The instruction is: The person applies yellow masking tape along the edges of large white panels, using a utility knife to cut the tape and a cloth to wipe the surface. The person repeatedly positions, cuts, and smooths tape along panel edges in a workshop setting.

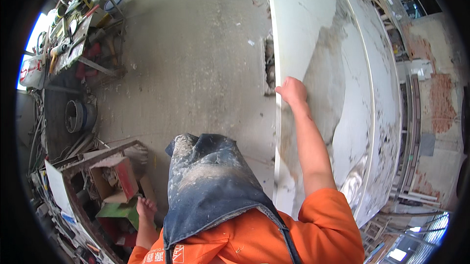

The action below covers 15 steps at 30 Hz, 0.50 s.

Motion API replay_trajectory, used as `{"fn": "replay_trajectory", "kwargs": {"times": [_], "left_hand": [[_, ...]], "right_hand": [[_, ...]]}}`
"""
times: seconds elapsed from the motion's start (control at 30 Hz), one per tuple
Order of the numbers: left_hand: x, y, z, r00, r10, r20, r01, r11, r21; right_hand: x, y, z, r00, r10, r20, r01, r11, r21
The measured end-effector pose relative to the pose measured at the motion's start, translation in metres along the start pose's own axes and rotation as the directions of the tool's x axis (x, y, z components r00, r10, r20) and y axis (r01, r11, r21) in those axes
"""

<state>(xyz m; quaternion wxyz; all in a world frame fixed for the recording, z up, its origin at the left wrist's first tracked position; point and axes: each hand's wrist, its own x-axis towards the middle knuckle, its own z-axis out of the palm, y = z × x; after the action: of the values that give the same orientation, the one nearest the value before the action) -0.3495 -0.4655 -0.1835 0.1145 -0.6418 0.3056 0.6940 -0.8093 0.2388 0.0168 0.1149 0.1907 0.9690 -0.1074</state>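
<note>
My right hand (293, 90) is at the near-left edge of a large white slab with grey-brown marble veining (325, 69). Its thumb laps over the slab's rim and the fingers curl, their tips hidden from view. The right arm stretches across the slab's surface. Low on the left, my left hand (146, 207) hangs by my side with loosely bent fingers and nothing visible in it. Behind it stand a green box (119, 210) and an open carton with a red side (126, 177). A stained dark blue apron (216, 176) covers my front.
A cluttered workbench (79, 52) with tools stands at upper left, a bucket (75, 116) below it. A second veined slab (385, 117) adjoins the first on the right. Between bench and slabs runs a dusty concrete floor (191, 62). A rough-edged hole (270, 66) borders the slab.
</note>
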Motion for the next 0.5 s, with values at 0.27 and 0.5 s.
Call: {"fn": "replay_trajectory", "kwargs": {"times": [0.27, 0.5], "left_hand": [[0.098, -0.001, 0.159, 0.985, -0.154, 0.073, 0.151, 0.988, 0.039], [0.105, 0.254, 0.463, 0.917, 0.042, 0.396, -0.079, 0.994, 0.077]], "right_hand": [[0.221, -0.066, -0.043, 0.999, -0.009, -0.042, 0.007, 0.999, -0.052], [0.373, -0.117, -0.079, 0.998, 0.041, -0.039, -0.041, 0.999, 0.01]]}}
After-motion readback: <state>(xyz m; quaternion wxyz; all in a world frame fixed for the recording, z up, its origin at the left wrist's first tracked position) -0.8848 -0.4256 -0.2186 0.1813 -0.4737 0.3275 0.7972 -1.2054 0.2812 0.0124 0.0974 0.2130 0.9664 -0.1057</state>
